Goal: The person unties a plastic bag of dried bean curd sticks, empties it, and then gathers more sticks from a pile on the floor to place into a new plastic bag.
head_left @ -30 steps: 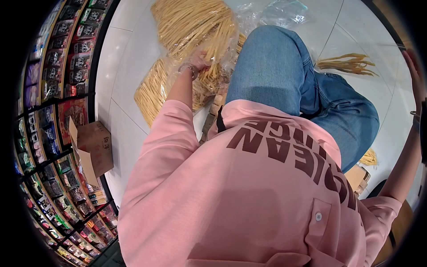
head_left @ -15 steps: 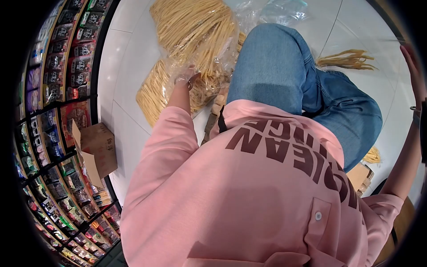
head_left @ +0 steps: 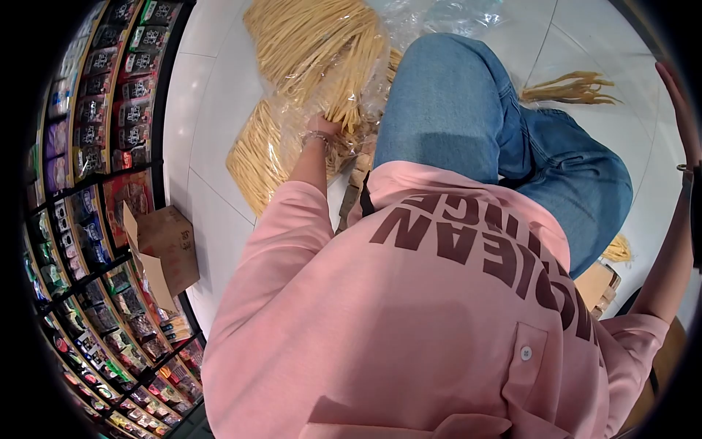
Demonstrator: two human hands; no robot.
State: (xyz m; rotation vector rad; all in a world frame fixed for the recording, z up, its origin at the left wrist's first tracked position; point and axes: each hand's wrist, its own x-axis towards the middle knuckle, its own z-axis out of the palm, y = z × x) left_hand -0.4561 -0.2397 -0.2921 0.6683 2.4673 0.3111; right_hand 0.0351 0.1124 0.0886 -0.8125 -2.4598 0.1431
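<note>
My left hand (head_left: 324, 126), with a bracelet at its wrist, reaches into a clear plastic bag (head_left: 296, 110). Its fingers appear closed around the lower ends of long, yellow, dried strips (head_left: 322, 51), though the fingertips are partly hidden. A second bundle of yellow strips (head_left: 256, 157) lies below and left of it on the floor. At the far right edge, my right hand (head_left: 680, 102) is raised with its fingers stretched out, partly cut off by the view's edge. Nothing shows in it. A small bunch of darker strips (head_left: 574, 89) lies on the floor nearby.
Shelves of packaged goods (head_left: 95, 219) line the left side. An opened cardboard box (head_left: 172, 245) stands before them. My bent, jeans-clad legs (head_left: 446, 110) fill the middle. More clear plastic (head_left: 453, 16) lies beyond my knee, and another cardboard piece (head_left: 596, 282) is at the right.
My left hand has moved slightly right, to the ends of the strips, and shows more clearly. The right hand has moved slightly and stays at the right edge.
</note>
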